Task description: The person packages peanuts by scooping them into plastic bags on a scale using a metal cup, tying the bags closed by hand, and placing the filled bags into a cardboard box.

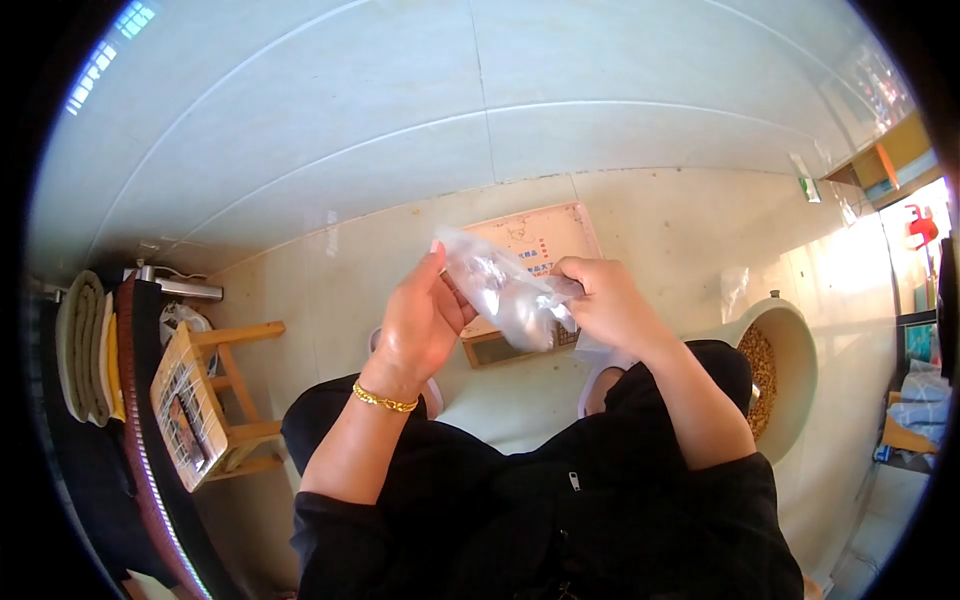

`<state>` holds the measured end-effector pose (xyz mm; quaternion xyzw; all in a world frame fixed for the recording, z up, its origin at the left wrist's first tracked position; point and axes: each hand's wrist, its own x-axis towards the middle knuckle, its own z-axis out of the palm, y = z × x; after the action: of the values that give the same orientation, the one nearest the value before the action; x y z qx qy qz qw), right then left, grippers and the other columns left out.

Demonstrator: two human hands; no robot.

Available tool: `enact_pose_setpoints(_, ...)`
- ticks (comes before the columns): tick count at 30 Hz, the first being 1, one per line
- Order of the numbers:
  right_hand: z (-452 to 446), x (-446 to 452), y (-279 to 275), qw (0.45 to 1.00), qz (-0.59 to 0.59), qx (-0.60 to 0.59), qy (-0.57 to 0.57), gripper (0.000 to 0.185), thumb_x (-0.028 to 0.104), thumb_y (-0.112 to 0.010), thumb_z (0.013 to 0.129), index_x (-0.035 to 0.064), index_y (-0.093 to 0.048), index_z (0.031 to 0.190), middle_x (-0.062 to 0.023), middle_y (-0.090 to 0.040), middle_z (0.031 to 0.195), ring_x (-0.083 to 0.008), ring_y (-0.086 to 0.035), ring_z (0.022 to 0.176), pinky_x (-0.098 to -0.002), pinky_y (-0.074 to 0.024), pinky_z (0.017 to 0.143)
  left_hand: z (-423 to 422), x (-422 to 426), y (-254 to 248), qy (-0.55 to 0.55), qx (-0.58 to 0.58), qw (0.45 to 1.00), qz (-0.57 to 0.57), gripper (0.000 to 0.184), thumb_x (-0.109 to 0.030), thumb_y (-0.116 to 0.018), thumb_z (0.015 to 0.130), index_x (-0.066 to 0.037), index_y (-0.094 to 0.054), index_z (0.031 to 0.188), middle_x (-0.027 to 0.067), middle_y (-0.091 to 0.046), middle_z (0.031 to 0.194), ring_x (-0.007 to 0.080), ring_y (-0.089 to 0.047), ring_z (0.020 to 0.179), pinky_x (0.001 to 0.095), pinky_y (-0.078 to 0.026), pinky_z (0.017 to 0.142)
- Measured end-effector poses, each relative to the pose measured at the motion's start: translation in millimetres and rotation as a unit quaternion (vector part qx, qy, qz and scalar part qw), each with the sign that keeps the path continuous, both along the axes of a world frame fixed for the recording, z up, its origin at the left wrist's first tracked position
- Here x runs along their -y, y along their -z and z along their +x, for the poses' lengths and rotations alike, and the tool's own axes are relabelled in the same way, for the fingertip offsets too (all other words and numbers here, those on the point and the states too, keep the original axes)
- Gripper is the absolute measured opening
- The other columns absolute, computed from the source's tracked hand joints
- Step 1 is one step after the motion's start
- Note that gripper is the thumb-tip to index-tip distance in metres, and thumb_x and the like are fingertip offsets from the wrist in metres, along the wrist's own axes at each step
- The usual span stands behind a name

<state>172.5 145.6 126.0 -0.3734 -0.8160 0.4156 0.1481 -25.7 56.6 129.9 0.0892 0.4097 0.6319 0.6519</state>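
Note:
A clear plastic bag (pixel 505 285) is stretched between my two hands above the floor. My left hand (pixel 425 315), with a gold bracelet on the wrist, supports the bag's left side, its thumb pointing up along the edge. My right hand (pixel 605 300) pinches the bag's right side between thumb and fingers. What the bag contains, if anything, I cannot make out through the glare. Beneath it on the floor lies a flat cardboard box (pixel 560 228) with printed lettering, partly covered by the bag and my hands.
To the right of my knee stands a pale bucket (pixel 800 350) holding small brown pieces. A wooden stool (pixel 235 385) is on the left, beside folded cloths (pixel 82 350). A tiled wall (pixel 400 90) rises ahead. Shelving with assorted items (pixel 915 400) lines the far right.

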Motion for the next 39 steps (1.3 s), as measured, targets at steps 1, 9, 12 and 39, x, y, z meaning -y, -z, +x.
enact_pose_setpoints(1,0,-2,1,0.998,-0.065,0.005,0.007,0.022,0.007,-0.054,0.074,-0.0034,-0.063,0.091,-0.0203,-0.064,0.087,-0.0338,-0.062,0.075,-0.0379,-0.0471,0.064,1,0,0,0.014,-0.002,1.000,0.010,0.034,-0.030,-0.042,0.097,-0.003,-0.048,0.116,0.0087,-0.058,0.113,0.0216,-0.060,0.098,0.0346,-0.048,0.087)
enact_pose_setpoints(9,-4,4,-2,0.983,0.029,0.178,0.024,0.021,0.015,-0.054,0.080,-0.0017,-0.066,0.083,-0.0219,-0.065,0.082,-0.0338,-0.063,0.078,-0.0397,-0.0481,0.069,12,5,3,0.160,-0.123,0.978,-0.055,0.031,-0.029,-0.049,0.095,-0.001,-0.058,0.105,0.0066,-0.062,0.099,0.0144,-0.059,0.086,0.0293,-0.048,0.075)
enact_pose_setpoints(12,2,10,7,0.958,0.111,0.263,-0.030,0.017,0.013,-0.054,0.079,0.0005,-0.065,0.083,-0.0215,-0.064,0.084,-0.0367,-0.062,0.076,-0.0455,-0.0477,0.069,-2,4,11,0.109,-0.060,0.990,-0.068,0.030,-0.025,-0.046,0.095,-0.001,-0.056,0.109,0.0090,-0.061,0.102,0.0179,-0.058,0.088,0.0302,-0.047,0.078)
enact_pose_setpoints(39,-20,14,38,0.974,-0.176,-0.109,0.088,0.013,0.007,-0.059,0.081,-0.0045,-0.056,0.075,-0.0136,-0.057,0.063,-0.0155,-0.052,0.058,-0.0330,-0.0414,0.055,33,5,15,0.145,-0.336,0.930,-0.034,0.027,-0.023,-0.061,0.090,-0.003,-0.058,0.108,0.0011,-0.059,0.090,0.0075,-0.053,0.075,0.0225,-0.045,0.067)
